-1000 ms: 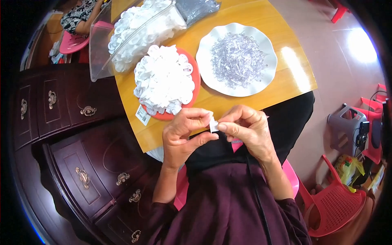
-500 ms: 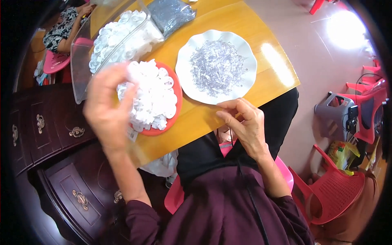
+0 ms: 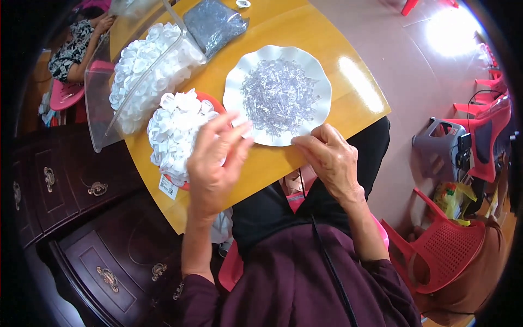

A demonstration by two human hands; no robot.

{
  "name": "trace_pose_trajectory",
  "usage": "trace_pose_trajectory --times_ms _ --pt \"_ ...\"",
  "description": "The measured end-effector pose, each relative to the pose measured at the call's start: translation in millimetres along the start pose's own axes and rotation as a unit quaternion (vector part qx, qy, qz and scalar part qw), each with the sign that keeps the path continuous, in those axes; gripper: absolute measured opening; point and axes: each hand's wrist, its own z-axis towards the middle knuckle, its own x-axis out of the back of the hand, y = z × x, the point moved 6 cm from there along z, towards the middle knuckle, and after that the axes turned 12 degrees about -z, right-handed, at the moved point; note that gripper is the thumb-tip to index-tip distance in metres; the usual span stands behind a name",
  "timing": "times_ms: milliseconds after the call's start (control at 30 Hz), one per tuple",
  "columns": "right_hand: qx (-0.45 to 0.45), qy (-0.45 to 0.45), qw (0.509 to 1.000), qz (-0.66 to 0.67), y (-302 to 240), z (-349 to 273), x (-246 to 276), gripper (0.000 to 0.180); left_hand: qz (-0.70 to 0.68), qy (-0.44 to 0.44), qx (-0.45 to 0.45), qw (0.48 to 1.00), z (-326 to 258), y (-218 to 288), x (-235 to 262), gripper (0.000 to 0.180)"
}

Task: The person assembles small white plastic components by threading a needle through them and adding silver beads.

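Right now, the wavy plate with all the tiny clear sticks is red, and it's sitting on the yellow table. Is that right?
Not quite: the wavy plate is white, not red, as the head view shows. It does hold the tiny clear sticks and sits on the yellow table. The red dish is the one under the white pieces.

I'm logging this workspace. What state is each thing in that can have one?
White plate: holds many clear pieces
Red dish: heaped with white pieces
Clear bin: contains more white pieces
Plastic bag: lying on the table
Left hand: blurred; grip unclear
Right hand: thumb and finger pinched together
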Motion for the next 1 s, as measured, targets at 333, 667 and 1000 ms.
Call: trace_pose_trajectory --times_ms 333,667,1000 --pt "-0.077 0.049 0.982 0.166 8.1 1.1 0.7 0.008 -0.072 -0.024 0.028 0.997 -27.5 -3.1 -55.0 0.023" --pt "-0.16 0.01 0.894 0.418 6.4 10.7 7.0 0.011 -0.195 0.012 0.092 0.976 -14.4 9.1 -46.3 0.033" --pt "-0.218 -0.071 0.827 0.514 -22.4 -6.8 4.1 0.018 -0.444 0.113 0.268 0.847 -52.3 -12.2 -38.3 0.029"
